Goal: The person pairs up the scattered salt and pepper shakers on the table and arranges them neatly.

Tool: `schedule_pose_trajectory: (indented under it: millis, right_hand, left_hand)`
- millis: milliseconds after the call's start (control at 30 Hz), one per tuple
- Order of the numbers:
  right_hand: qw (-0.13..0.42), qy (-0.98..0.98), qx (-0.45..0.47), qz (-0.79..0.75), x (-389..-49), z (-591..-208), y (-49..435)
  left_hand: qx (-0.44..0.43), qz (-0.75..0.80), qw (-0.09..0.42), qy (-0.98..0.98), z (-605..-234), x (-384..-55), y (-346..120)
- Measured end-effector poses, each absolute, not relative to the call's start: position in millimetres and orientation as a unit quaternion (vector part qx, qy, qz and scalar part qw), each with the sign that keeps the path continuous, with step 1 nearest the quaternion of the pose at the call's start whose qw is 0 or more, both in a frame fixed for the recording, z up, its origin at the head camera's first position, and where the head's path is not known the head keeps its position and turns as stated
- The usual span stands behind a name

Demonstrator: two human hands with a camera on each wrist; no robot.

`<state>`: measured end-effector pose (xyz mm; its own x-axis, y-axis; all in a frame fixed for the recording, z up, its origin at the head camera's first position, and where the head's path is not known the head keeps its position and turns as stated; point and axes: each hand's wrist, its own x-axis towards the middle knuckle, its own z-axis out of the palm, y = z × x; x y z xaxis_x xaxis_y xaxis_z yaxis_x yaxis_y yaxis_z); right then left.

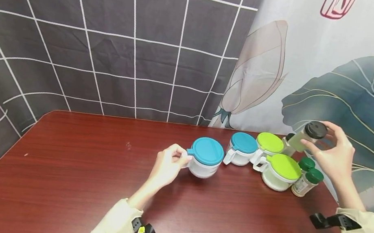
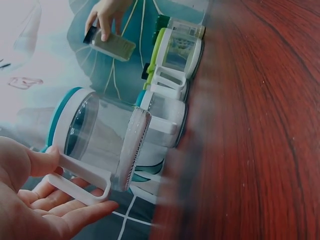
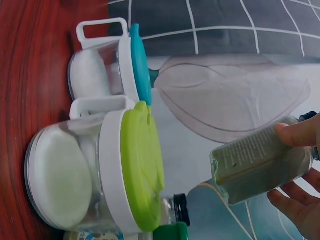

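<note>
My left hand (image 1: 167,165) grips the white handle of a clear seasoning jar with a blue lid (image 1: 207,151). In the left wrist view this jar (image 2: 100,135) is lifted off the table, its handle between thumb and fingers. Over at the right, my right hand (image 1: 338,152) pinches a spice bottle with a black cap (image 1: 316,130) near its top. The right wrist view shows that bottle (image 3: 260,160) tilted in the air, with pale contents and printed text on its side. It hangs above the group of jars and bottles.
Beside the held jar stand another blue-lidded jar (image 1: 243,143) and two green-lidded jars, the nearer one (image 1: 283,167) in front. Two green-capped bottles (image 1: 303,183) and a black-capped bottle (image 1: 288,143) stand right of them. A grey gridded cloth (image 1: 108,54) hangs behind the brown table (image 1: 87,182).
</note>
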<state>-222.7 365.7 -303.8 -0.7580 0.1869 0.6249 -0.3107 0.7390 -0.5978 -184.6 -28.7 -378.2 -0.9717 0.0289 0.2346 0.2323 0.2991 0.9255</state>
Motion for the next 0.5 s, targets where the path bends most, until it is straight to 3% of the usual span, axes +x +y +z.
schedule_pose_trajectory:
  millis: [500]
  right_hand:
    - [0.351, -0.854, 0.078, 0.375, -227.7, -307.8, 345.4]
  left_hand:
    - [-0.062, -0.588, 0.112, -0.798, -377.3, -187.9, -42.9]
